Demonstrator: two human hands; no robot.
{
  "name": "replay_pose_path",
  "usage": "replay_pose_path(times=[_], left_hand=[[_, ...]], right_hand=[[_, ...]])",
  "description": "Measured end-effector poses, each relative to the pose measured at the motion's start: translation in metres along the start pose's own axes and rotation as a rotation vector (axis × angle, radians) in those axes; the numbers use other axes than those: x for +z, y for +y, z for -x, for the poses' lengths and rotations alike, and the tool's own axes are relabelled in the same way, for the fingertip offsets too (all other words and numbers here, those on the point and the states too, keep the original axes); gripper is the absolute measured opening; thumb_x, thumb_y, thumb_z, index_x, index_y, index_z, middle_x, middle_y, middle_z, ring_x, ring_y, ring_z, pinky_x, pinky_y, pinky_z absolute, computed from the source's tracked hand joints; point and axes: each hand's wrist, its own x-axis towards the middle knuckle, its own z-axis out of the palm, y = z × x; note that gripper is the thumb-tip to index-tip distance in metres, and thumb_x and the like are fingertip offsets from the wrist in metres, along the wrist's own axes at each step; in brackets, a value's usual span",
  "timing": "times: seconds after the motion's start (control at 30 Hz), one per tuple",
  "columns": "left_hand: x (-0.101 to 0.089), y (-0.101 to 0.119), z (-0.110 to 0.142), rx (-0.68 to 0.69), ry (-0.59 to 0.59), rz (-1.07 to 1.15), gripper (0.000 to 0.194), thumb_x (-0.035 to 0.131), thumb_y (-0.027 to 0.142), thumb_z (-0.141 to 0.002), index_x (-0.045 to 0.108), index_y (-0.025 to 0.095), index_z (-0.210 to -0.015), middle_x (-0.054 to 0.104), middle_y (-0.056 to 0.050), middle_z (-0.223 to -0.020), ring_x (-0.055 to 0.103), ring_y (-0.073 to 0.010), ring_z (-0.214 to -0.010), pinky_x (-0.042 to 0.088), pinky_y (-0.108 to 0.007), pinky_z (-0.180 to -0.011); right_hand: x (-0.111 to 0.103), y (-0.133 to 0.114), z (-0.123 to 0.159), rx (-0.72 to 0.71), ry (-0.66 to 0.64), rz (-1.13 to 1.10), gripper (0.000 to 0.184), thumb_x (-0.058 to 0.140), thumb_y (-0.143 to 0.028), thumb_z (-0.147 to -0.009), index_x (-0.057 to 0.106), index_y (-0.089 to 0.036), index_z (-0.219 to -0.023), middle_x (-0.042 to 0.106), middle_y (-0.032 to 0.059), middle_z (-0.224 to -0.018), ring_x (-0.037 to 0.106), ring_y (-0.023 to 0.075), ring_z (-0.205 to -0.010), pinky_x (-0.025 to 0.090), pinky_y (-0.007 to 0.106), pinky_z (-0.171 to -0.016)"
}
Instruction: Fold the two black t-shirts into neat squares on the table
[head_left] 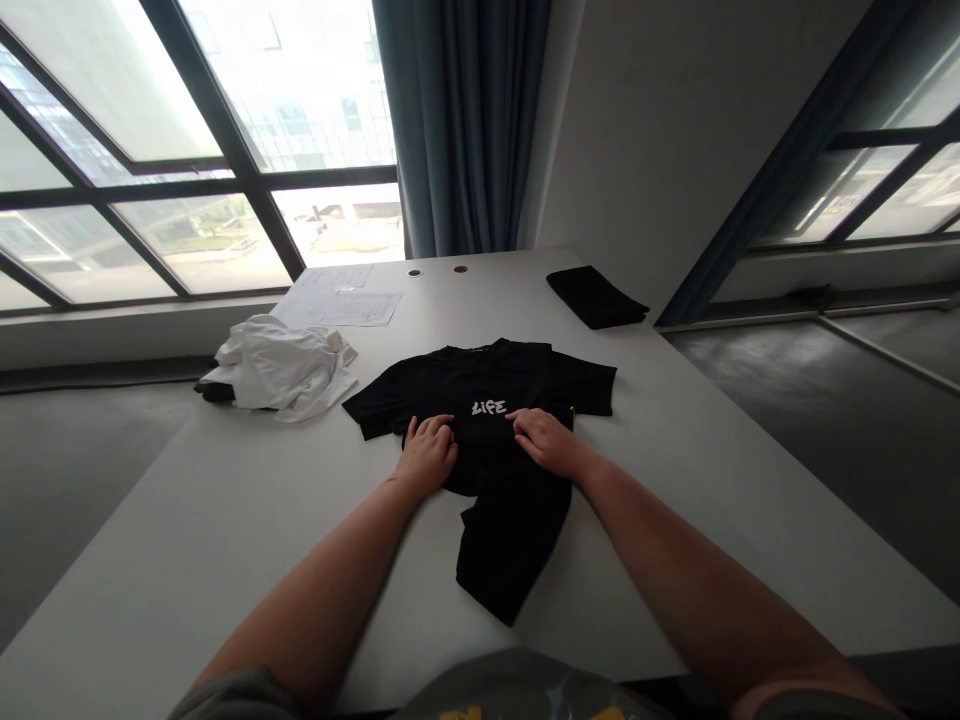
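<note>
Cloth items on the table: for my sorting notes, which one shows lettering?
The black T-shirt under the left hand and right hand: white "LIFE" lettering marks it. No lettering shows on the crumpled white cloth or the folded black cloth.

White table [225,500], light flat top, spans most of the frame, narrowing toward upper center, where two round cable holes [460,269] sit near the far edge. Directly on it: black T-shirt [484,440] with white "LIFE" print, center frame, sleeves spread left and right, black fabric running down toward lower center, can't tell if same garment. Also rumpled white cloth [281,365] at left with something black [215,392] showing at its left edge, printed paper sheets [364,309] upper left of center, flat black cloth [596,297] upper right.
</note>
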Motion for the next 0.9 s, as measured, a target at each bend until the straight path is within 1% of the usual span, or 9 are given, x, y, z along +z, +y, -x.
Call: replay_pose_path(times=[0.13,0.23,0.37,0.5,0.6,0.67,0.77,0.83,0.9], left_hand=[[0.0,-0.001,0.001,0.011,-0.002,0.015,0.01,0.052,0.02,-0.096,0.061,0.024,-0.093,0.06,-0.008,-0.146,0.051,-0.0276,-0.137,0.02,-0.061,-0.126],[-0.002,-0.001,0.001,0.014,0.023,0.048,0.01,0.053,0.019,-0.092,0.062,0.023,-0.09,0.061,-0.008,-0.142,0.053,-0.0276,-0.133,0.028,-0.053,-0.124],[-0.009,0.003,0.0,0.055,0.023,0.082,0.014,0.053,0.017,-0.089,0.065,0.022,-0.084,0.065,-0.007,-0.131,0.057,-0.027,-0.124,0.037,-0.048,-0.115],[-0.014,0.008,-0.001,0.102,-0.006,0.084,0.028,0.046,0.02,-0.097,0.071,0.021,-0.086,0.07,-0.005,-0.12,0.062,-0.0233,-0.115,0.04,-0.045,-0.111],[-0.014,0.01,-0.001,0.099,-0.016,0.071,0.038,0.042,0.03,-0.104,0.075,0.022,-0.087,0.071,-0.004,-0.123,0.063,-0.0223,-0.113,0.043,-0.043,-0.108],[-0.012,0.01,-0.001,0.08,-0.024,0.049,0.041,0.044,0.035,-0.105,0.077,0.022,-0.085,0.07,-0.004,-0.127,0.063,-0.0231,-0.116,0.044,-0.043,-0.107],[-0.009,0.011,-0.001,0.04,-0.021,0.008,0.041,0.048,0.036,-0.104,0.078,0.022,-0.081,0.069,-0.004,-0.132,0.06,-0.0253,-0.122,0.045,-0.044,-0.108],[-0.007,0.011,-0.001,0.017,-0.017,-0.017,0.037,0.052,0.037,-0.102,0.077,0.022,-0.078,0.067,-0.005,-0.135,0.059,-0.0269,-0.125,0.045,-0.046,-0.109],[-0.006,0.011,-0.001,-0.003,-0.012,-0.04,0.033,0.056,0.036,-0.1,0.074,0.021,-0.076,0.065,-0.006,-0.139,0.058,-0.0282,-0.129,0.045,-0.046,-0.11]], right_hand=[[-0.001,-0.001,0.0,-0.025,0.005,-0.027,0.01,0.053,-0.017,-0.095,0.058,-0.023,-0.089,0.067,0.0132,-0.134,0.06,0.0275,-0.122,0.044,0.047,-0.109],[-0.001,-0.002,-0.001,-0.015,-0.002,-0.015,0.01,0.057,-0.018,-0.094,0.06,-0.022,-0.086,0.066,0.0136,-0.136,0.06,0.028,-0.123,0.043,0.049,-0.112],[0.0,-0.004,-0.002,0.03,-0.052,0.007,0.015,0.059,-0.025,-0.097,0.067,-0.021,-0.085,0.063,0.0135,-0.143,0.059,0.0315,-0.129,0.035,0.06,-0.119],[0.0,-0.005,-0.004,0.069,-0.126,-0.033,0.032,0.054,-0.032,-0.101,0.073,-0.02,-0.077,0.057,0.0122,-0.153,0.052,0.0343,-0.14,0.026,0.069,-0.121],[-0.001,-0.003,-0.004,0.093,-0.132,-0.08,0.04,0.051,-0.034,-0.103,0.074,-0.021,-0.073,0.059,0.0093,-0.152,0.051,0.0342,-0.142,0.024,0.07,-0.121],[-0.003,-0.001,-0.004,0.078,-0.095,-0.116,0.04,0.052,-0.033,-0.102,0.072,-0.021,-0.069,0.064,0.0081,-0.147,0.055,0.0325,-0.138,0.03,0.065,-0.12],[-0.007,0.0,-0.003,0.051,-0.014,-0.164,0.039,0.056,-0.032,-0.099,0.068,-0.022,-0.062,0.073,0.007,-0.133,0.065,0.0285,-0.123,0.044,0.051,-0.113],[-0.009,-0.001,-0.003,0.076,0.025,-0.208,0.035,0.056,-0.032,-0.098,0.071,-0.023,-0.068,0.077,0.0069,-0.124,0.07,0.0257,-0.113,0.05,0.044,-0.105],[-0.012,-0.002,-0.003,0.117,0.045,-0.257,0.03,0.054,-0.033,-0.098,0.076,-0.022,-0.081,0.079,0.0071,-0.116,0.073,0.0239,-0.108,0.053,0.039,-0.1]])
